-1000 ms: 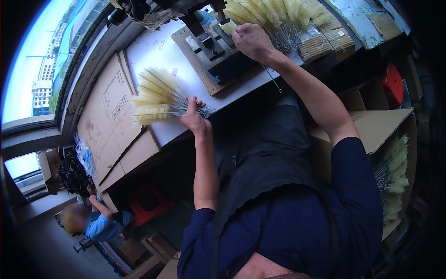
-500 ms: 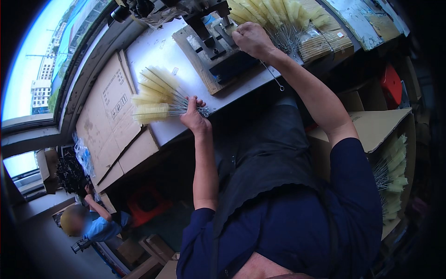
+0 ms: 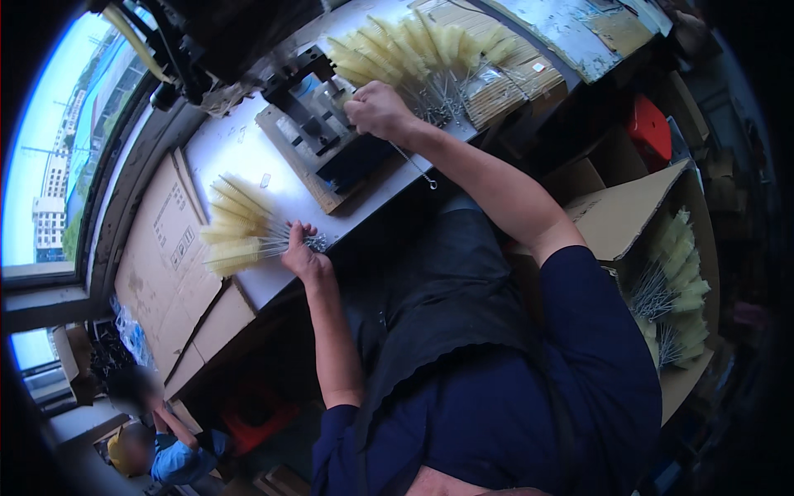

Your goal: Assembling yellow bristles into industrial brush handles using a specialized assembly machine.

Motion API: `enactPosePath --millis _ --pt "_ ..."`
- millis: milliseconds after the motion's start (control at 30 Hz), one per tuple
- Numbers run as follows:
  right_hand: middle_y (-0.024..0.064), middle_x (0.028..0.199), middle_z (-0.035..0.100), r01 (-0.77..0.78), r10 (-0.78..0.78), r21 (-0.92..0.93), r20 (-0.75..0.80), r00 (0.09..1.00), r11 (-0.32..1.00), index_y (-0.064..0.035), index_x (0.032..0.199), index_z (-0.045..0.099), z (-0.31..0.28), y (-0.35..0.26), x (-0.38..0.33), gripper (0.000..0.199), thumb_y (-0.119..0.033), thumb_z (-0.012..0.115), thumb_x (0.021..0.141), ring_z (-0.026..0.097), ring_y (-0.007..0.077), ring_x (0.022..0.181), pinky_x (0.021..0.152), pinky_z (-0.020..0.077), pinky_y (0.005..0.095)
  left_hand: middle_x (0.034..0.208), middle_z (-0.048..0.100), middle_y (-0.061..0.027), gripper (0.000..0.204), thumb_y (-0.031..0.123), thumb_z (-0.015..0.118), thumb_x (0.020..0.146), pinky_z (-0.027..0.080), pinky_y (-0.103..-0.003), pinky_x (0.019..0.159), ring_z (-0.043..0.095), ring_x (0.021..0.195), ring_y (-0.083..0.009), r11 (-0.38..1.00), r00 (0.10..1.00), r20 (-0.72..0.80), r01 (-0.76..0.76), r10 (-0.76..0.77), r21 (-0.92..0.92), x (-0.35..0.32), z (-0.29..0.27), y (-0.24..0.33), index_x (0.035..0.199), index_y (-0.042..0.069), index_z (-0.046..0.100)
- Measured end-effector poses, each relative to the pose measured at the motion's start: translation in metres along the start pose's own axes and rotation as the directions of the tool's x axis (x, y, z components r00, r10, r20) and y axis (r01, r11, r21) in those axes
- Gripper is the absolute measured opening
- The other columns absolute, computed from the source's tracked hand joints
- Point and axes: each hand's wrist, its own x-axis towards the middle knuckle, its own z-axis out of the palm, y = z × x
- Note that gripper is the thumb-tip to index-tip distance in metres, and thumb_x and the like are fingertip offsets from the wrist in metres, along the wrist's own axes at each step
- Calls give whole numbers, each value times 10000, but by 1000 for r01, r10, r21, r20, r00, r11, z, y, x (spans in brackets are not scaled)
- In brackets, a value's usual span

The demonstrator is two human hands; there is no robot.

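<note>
My left hand rests on the wire stems of a fanned bundle of yellow bristle brushes lying on the white table. My right hand is closed around one wire brush at a metal fixture on a wooden board; its wire stem with a loop end hangs over the table's edge. A larger pile of yellow brushes lies just beyond the right hand.
Flat cardboard boxes lean left of the table by a window. An open carton at my right holds more yellow brushes. A dark machine stands at the back. Another person crouches at the lower left.
My right hand has stayed at the fixture with the brush. My left hand has stayed on the fanned bundle. The person at the lower left has shifted slightly.
</note>
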Motion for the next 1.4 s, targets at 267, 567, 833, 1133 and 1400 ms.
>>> enactPosePath --millis 267,567,833,1133,1400 --pt "233 733 666 142 -202 -286 -193 960 948 14 722 675 -8 4 -4 326 -240 515 848 683 360 760 772 528 438 850 610 -62 135 58 620 937 472 -262 602 551 689 -143 998 992 117 41 -37 -37 7 -20 2 1059 14 581" --pt "193 952 669 -24 -297 -455 -620 726 890 -1 1007 627 -111 5 18 343 -327 606 904 652 350 969 850 513 459 861 623 -52 172 112 635 943 498 -275 662 578 721 -151 997 981 180 72 -71 -3 -14 -6 17 1086 31 583" --pt "172 902 700 273 -277 -66 -57 959 960 -3 1070 587 10 -17 -74 461 -428 648 903 690 324 870 769 521 405 859 624 -72 195 97 628 939 504 -296 669 591 740 -169 996 911 407 85 -66 -27 -86 26 33 1102 36 539" --pt "224 878 654 132 -159 350 50 986 928 7 917 615 91 -22 -96 293 -285 628 914 656 345 847 774 493 412 824 625 -82 117 106 556 955 496 -286 647 602 699 -166 990 879 457 99 -136 105 -131 41 35 1027 14 565" --pt "-56 611 442 -225 90 687 228 970 691 -53 910 571 38 -13 -90 324 -345 493 1026 349 -4 429 358 265 169 887 696 -156 146 59 625 926 581 -347 696 708 793 -256 985 925 339 154 -172 80 -131 44 42 1038 9 547"
